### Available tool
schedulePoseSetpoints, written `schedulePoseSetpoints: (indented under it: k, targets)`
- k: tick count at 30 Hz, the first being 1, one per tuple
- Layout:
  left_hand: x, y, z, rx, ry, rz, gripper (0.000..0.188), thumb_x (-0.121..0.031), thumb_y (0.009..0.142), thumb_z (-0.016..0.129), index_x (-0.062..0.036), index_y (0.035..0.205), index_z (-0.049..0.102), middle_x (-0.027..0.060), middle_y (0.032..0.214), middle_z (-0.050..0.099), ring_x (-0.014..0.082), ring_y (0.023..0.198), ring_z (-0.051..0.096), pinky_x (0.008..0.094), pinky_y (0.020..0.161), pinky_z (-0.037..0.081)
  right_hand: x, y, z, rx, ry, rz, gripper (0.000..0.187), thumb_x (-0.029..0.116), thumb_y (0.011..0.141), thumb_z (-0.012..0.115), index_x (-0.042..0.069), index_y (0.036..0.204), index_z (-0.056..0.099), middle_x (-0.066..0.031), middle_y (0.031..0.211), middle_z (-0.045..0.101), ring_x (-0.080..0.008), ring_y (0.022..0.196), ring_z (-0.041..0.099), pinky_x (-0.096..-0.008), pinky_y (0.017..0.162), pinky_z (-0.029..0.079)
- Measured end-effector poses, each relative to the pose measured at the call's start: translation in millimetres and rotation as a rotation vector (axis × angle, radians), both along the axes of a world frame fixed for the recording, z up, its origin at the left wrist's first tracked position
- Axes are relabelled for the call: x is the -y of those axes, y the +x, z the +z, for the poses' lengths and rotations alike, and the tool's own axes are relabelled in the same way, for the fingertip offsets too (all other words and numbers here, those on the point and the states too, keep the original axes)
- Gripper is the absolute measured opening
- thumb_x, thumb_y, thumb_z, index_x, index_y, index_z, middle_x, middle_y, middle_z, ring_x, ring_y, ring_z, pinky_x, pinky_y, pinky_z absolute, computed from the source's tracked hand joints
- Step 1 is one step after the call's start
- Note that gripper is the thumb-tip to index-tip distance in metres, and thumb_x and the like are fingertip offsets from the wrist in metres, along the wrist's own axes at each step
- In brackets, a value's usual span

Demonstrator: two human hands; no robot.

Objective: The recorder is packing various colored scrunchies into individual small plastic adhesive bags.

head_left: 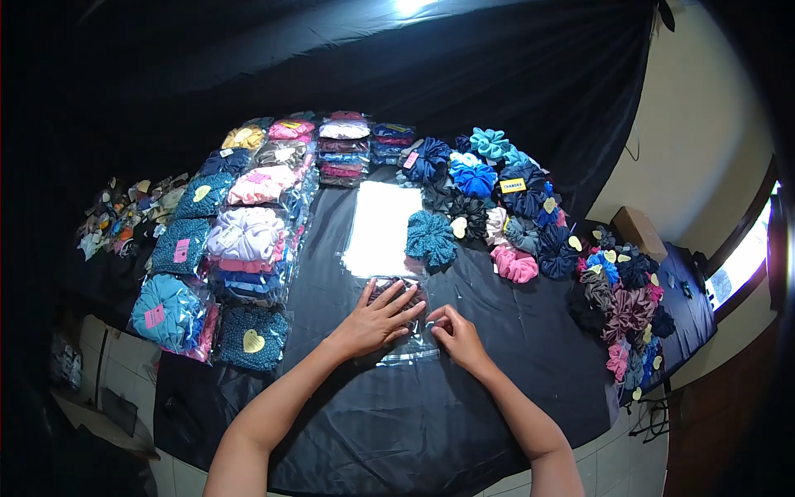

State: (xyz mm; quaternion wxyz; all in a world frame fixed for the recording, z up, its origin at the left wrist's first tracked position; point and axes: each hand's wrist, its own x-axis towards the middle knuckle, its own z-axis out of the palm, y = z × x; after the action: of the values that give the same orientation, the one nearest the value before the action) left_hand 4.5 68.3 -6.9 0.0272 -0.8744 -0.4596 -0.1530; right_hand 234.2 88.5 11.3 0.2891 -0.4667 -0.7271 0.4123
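In front of me on the black cloth lies a clear plastic bag (407,356) with a dark scrunchie (383,291) in it, mostly covered by my fingers. My left hand (371,323) rests flat on top of it, fingers spread. At the bag's right edge, my right hand (460,338) has its fingers curled and its thumb and forefinger pinched on the plastic. Just beyond is a bright white stack of flat bags (385,228). A dark teal dotted scrunchie (431,240) touches that stack's right side.
Bagged scrunchies (244,234) stand in piles on the left, with more bagged piles (344,153) at the back. Loose scrunchies (522,203) with tags lie heaped to the right, and another heap (625,306) sits farther right. A cardboard box (638,232) is behind that heap.
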Motion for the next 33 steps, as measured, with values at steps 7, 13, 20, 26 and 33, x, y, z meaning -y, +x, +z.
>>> schedulePoseSetpoints:
  k: [7,13,20,26,33]
  targets:
    - [-0.5,-2.0,-2.2,-0.012,0.017,-0.006,0.055,-0.045,0.100,0.041,-0.0310,0.151,0.028,0.0017,0.158,0.025,0.0262,0.147,0.019,0.0567,0.116,0.004,11.3,9.8,4.9,0.205,0.417,0.277,0.034,-0.009,0.076,0.060,0.009,0.104,0.064,-0.0127,0.109,0.054,-0.0303,0.107,0.052,-0.0359,0.091,0.045]
    - [0.1,-0.8,0.3,-0.028,0.011,-0.009,0.055,-0.044,0.100,0.041,-0.0299,0.152,0.028,0.0016,0.159,0.023,0.0264,0.147,0.018,0.0566,0.116,0.004,-1.7,9.1,3.2,0.263,0.899,0.468,0.017,0.002,0.079,0.068,0.006,0.095,0.062,-0.0096,0.112,0.058,-0.0277,0.104,0.054,-0.0381,0.090,0.045]
    - [1.5,-2.3,2.6,-0.010,-0.010,-0.038,0.054,-0.041,0.099,0.045,-0.0278,0.149,0.031,0.0022,0.160,0.019,0.0258,0.148,0.014,0.0567,0.117,0.001,-8.9,11.1,-8.3,0.015,0.420,0.397,0.009,0.002,0.085,0.065,0.004,0.092,0.062,-0.0059,0.096,0.062,-0.0216,0.090,0.058,-0.0325,0.081,0.046]
    - [7.2,-11.1,7.0,0.237,0.064,-0.131,0.027,-0.025,0.087,0.067,-0.0144,0.108,0.054,0.0069,0.150,0.035,0.0252,0.139,0.031,0.0501,0.115,0.019,-11.5,5.2,-15.2,-0.039,0.204,0.249,0.006,0.004,0.087,0.064,0.002,0.092,0.061,-0.0068,0.084,0.057,-0.0173,0.075,0.054,-0.0291,0.066,0.044]
    - [38.0,-30.7,8.2,0.252,0.027,-0.139,0.021,-0.017,0.082,0.069,-0.0120,0.101,0.063,0.0031,0.096,0.057,0.0221,0.095,0.055,0.0388,0.088,0.040,-12.7,7.8,-16.5,-0.050,0.143,0.202,0.010,0.012,0.090,0.065,0.002,0.093,0.062,-0.0053,0.083,0.057,-0.0140,0.071,0.051,-0.0281,0.065,0.043]
